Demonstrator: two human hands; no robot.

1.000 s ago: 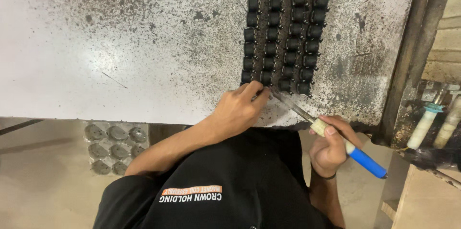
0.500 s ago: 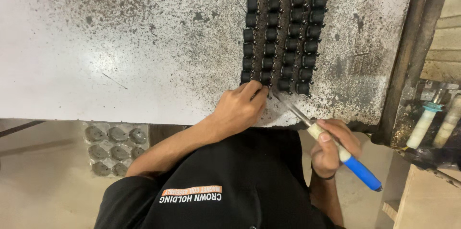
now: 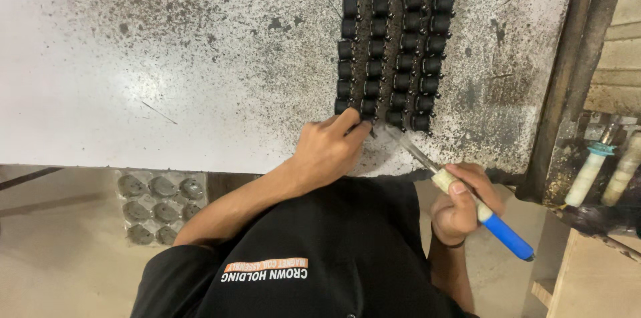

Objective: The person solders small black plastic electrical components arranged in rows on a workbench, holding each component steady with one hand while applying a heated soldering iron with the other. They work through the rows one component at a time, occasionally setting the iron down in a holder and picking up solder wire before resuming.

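Several rows of small black cylindrical parts (image 3: 394, 44) lie on a white, speckled worktop (image 3: 167, 64). My left hand (image 3: 330, 148) rests on the worktop at the near end of the rows, its fingertips touching the bottom part of the second row. My right hand (image 3: 461, 201) grips a soldering iron (image 3: 467, 198) with a cream and blue handle. Its metal tip points up and left, ending just below the near parts, next to my left fingertips.
A grey tray of round moulded cups (image 3: 157, 204) sits below the worktop's front edge at the left. A dark metal post (image 3: 567, 78) runs down the right side. Two more tool handles (image 3: 604, 168) stand in a holder at the far right.
My right hand and the soldering iron have shifted slightly down and to the right. My left hand stays at the near end of the rows.
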